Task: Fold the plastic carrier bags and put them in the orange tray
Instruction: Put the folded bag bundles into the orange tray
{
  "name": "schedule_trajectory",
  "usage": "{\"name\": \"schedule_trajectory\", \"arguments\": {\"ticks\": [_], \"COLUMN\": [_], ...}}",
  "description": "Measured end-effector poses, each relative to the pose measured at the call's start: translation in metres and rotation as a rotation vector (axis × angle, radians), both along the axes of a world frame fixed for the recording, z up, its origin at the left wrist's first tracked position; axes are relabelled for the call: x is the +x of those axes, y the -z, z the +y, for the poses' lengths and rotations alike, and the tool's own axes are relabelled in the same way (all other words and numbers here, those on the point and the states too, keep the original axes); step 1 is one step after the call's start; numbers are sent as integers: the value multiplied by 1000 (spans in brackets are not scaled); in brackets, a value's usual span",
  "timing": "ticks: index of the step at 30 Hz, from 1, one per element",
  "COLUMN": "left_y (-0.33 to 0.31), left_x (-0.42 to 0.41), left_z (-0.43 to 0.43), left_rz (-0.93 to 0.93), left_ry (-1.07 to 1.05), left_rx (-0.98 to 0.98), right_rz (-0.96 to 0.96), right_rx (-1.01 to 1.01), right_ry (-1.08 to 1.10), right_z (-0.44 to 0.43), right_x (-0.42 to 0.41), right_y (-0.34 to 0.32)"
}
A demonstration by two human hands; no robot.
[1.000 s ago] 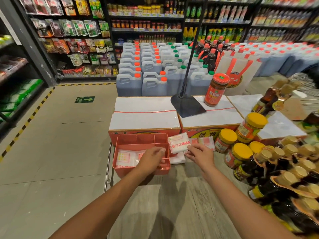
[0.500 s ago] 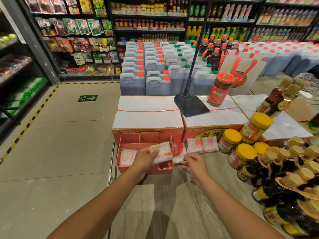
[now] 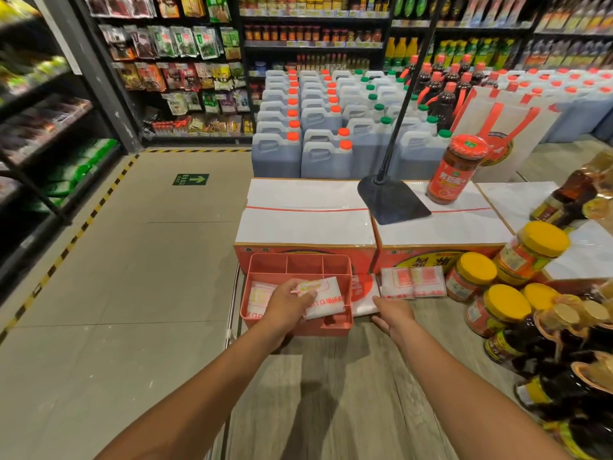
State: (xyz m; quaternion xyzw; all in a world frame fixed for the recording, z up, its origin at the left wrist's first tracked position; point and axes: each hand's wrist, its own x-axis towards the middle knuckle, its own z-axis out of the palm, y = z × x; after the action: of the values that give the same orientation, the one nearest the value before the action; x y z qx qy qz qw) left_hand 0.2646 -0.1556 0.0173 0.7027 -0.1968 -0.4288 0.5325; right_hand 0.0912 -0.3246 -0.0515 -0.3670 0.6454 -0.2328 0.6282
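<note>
An orange tray (image 3: 295, 264) with several compartments stands on the wooden table, in front of a carton. My left hand (image 3: 286, 306) holds a folded white carrier bag (image 3: 323, 298) with red print over the tray's front compartment. Another folded bag (image 3: 258, 295) lies in that compartment at the left. My right hand (image 3: 393, 316) rests on the table just right of the tray, fingers touching a white bag (image 3: 363, 293) lying flat there. Two more folded bags (image 3: 413, 282) lie further right against the carton.
Two sealed cartons (image 3: 306, 214) stand behind the tray. A black stand base (image 3: 391, 200) and a red sauce jar (image 3: 456, 169) sit on the right carton. Yellow-lidded jars (image 3: 474, 277) and dark bottles (image 3: 547, 340) crowd the table's right side. The floor lies to the left.
My left hand took the folded bag from my right hand and carried it left and down over the tray. My right hand dropped to the flat bag beside the tray.
</note>
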Motion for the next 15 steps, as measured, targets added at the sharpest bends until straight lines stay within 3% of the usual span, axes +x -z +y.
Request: {"name": "schedule_trajectory", "arguments": {"ticks": [6,15], "left_y": [5,-6], "left_x": [9,22], "left_z": [6,23], "left_rz": [-18,-103], "left_ry": [28,72], "left_rx": [1,18], "right_rz": [33,87], "right_rx": [0,-197], "right_ry": [-61,-116], "right_z": [1,20], "right_x": [-3,-27], "right_y": [-5,-34]}}
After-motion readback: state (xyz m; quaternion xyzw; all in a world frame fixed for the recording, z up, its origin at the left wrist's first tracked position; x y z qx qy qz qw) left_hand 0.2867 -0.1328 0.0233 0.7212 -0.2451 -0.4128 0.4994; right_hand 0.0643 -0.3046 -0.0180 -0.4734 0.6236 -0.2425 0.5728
